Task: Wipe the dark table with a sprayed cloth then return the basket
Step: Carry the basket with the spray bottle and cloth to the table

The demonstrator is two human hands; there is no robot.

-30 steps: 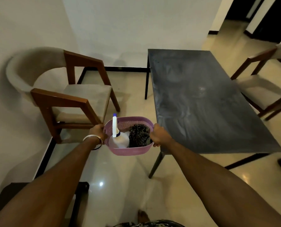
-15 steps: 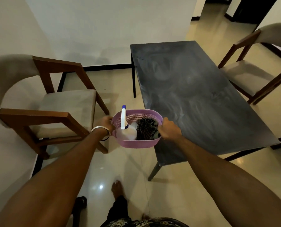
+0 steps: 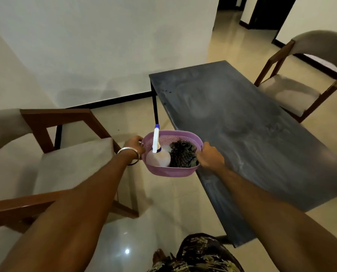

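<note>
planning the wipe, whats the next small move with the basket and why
Probably set the pink basket down on the near edge of the dark table. The left hand and right hand both grip its rim, so neither is free to take the spray bottle or cloth inside.

No text, label, brand, number or sign can be read in this view. The spray bottle [image 3: 158, 156] in the basket [image 3: 171, 171] has a plain white body with no label on the side that shows. The basket wall is plain too, with only small holes. The cloth [image 3: 183, 157] has a dark pattern, but no letters can be told in it. The table [image 3: 252, 138] top shows only pale smears. The bangle [image 3: 128, 152] on the left wrist has no marking that can be seen.
</note>
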